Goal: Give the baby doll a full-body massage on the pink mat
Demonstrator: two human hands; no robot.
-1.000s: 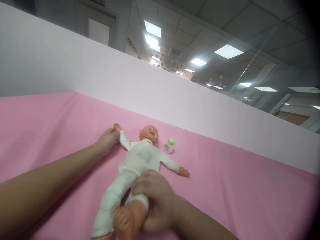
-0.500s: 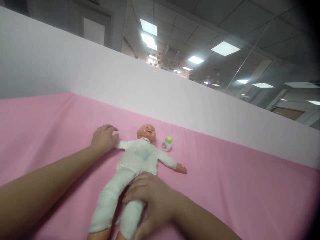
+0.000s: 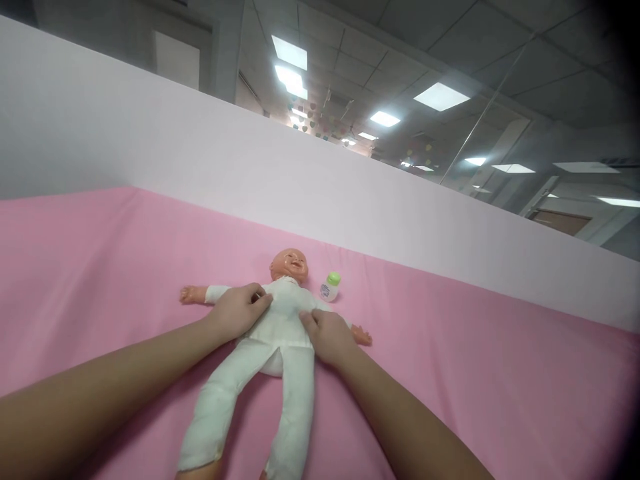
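A baby doll [image 3: 280, 313] lies on its back, with a bare plastic head and a white cloth body whose arms and legs are spread. My left hand [image 3: 240, 310] is curled at one side of its chest, just below the shoulder, its thumb on the front of the cloth. On the opposite side, my right hand [image 3: 327, 337] closes on the torso near the other arm, with the fingertips partly hidden. Beside the doll's head stands a small clear bottle [image 3: 329, 289] with a green cap, apart from both hands.
A pink sheet [image 3: 450, 373] with soft creases covers the surface under the doll. Along its far side runs a white raised wall [image 3: 280, 180]. Beyond it are glass and a ceiling with lit panels [image 3: 441, 97].
My left hand has moved right from the doll's hand to its chest. My right hand has moved up from the thigh to the torso's side. The doll's leg has shifted right and straightened.
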